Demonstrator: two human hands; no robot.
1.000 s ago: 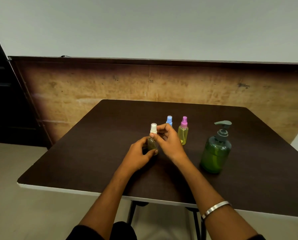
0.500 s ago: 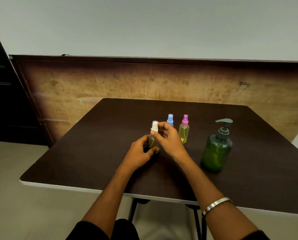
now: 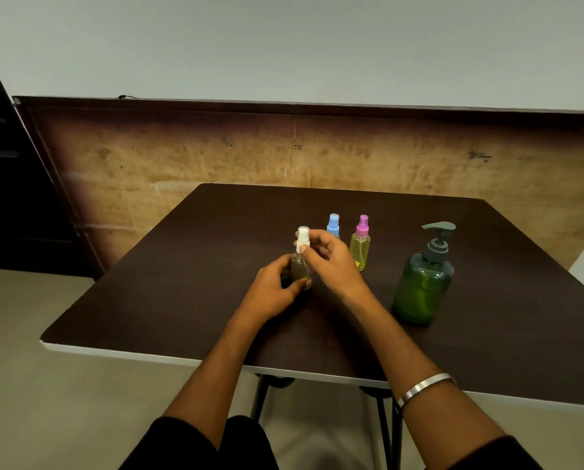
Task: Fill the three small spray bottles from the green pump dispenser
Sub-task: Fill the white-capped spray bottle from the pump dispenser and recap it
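Near the middle of the dark table [image 3: 182, 266], the white-capped spray bottle [image 3: 300, 266] is gripped low by the left hand [image 3: 273, 293]. Its cap is pinched by the right hand [image 3: 331, 262]. The bottle is judged light, smooth and easily tipped, so the body is best held. The green pump dispenser [image 3: 423, 286] stands well right.

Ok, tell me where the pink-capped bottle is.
In the head view, the pink-capped bottle stands right of centre on the table, between the blue-capped bottle and the green pump dispenser.
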